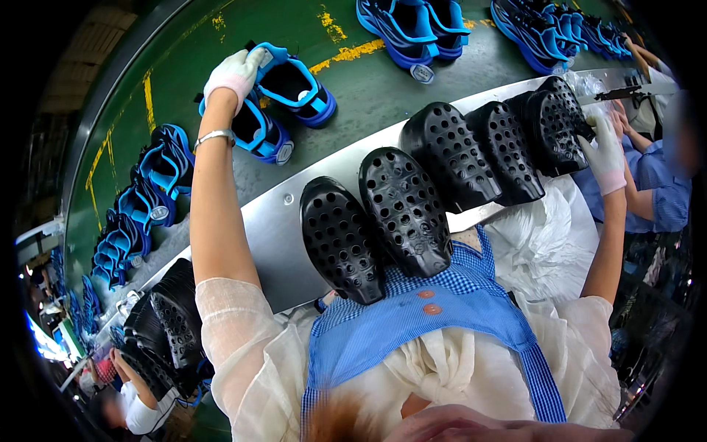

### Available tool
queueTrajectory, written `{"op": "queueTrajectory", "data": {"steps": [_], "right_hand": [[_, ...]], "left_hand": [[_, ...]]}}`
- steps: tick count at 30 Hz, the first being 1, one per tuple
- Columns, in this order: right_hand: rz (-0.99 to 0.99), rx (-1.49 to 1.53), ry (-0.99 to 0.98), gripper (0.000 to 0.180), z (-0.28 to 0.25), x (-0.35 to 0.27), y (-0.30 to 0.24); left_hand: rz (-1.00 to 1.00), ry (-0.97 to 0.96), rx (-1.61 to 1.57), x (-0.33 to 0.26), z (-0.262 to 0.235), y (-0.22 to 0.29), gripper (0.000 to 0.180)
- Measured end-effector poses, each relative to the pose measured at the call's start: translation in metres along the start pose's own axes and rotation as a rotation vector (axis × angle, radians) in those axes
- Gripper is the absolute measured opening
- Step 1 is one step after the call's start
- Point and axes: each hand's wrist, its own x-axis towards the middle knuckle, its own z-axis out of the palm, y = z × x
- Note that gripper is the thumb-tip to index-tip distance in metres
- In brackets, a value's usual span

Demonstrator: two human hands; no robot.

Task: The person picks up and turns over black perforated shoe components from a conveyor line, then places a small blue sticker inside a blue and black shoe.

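Observation:
My left hand [234,77], in a white glove, is closed on the upper edge of a blue and black sports shoe [309,103]. The other shoe of that pair [271,145] stands right beside it, under my wrist. At the right, my gloved right hand [605,155] has its fingers closed on the edge of a stacked black perforated shoe-shaped piece [561,129]. Similar black pieces [451,156] lean along the metal ledge. Two more, a black perforated piece [406,210] and its neighbour [339,239], stand directly before my apron.
Several pairs of blue shoes [398,33] stand on the green belt [191,62] with yellow marks. A metal ledge [274,243] runs along its near side. More black pieces [173,317] are stacked at lower left. A co-worker in a blue garment [663,180] is close at right.

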Motion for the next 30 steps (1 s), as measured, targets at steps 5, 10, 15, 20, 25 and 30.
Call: {"op": "queueTrajectory", "data": {"steps": [5,10,15,20,25,30], "right_hand": [[-0.016,0.029,-0.042,0.037,0.000,-0.001,0.010],[0.035,0.009,-0.055,0.037,-0.015,-0.011,-0.001],[0.093,-0.016,0.014,0.038,-0.040,-0.022,-0.013],[-0.034,-0.113,0.172,0.038,-0.068,-0.011,-0.030],[-0.266,0.178,0.227,0.042,-0.070,0.032,-0.131],[-0.581,0.403,0.039,0.040,-0.054,0.059,-0.246]], "left_hand": [[-0.012,-0.045,-0.074,0.013,0.005,-0.012,0.057],[0.052,0.000,-0.103,-0.010,0.003,-0.001,0.054],[0.144,0.179,-0.113,-0.051,-0.006,0.013,0.051],[0.217,0.421,-0.060,-0.088,-0.020,0.019,0.046],[0.303,0.213,-0.586,-0.114,-0.021,0.037,0.047],[0.454,-0.280,-1.492,-0.154,-0.017,0.079,0.062]]}}
